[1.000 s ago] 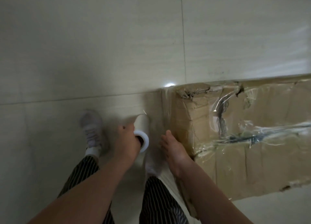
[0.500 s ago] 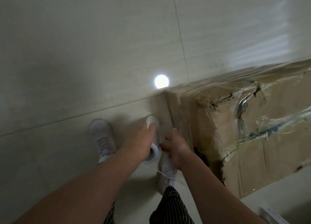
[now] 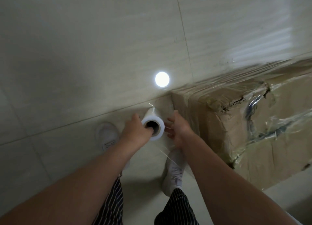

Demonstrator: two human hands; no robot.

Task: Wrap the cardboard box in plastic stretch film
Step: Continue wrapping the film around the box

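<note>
At centre frame, the left hand (image 3: 136,131), fingers hooked in the core, has tipped the film roll (image 3: 152,124) end-on beside the cardboard box (image 3: 236,128) at right, the right hand (image 3: 177,127) now spread open off it, suggesting another pass.

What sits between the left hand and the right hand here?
In the head view, the stretch film roll sits between the left hand and the right hand, with left fingers hooked into its core.

cardboard box (image 3: 253,137) cut by right edge, left fingers inside roll (image 3: 152,126)
</note>
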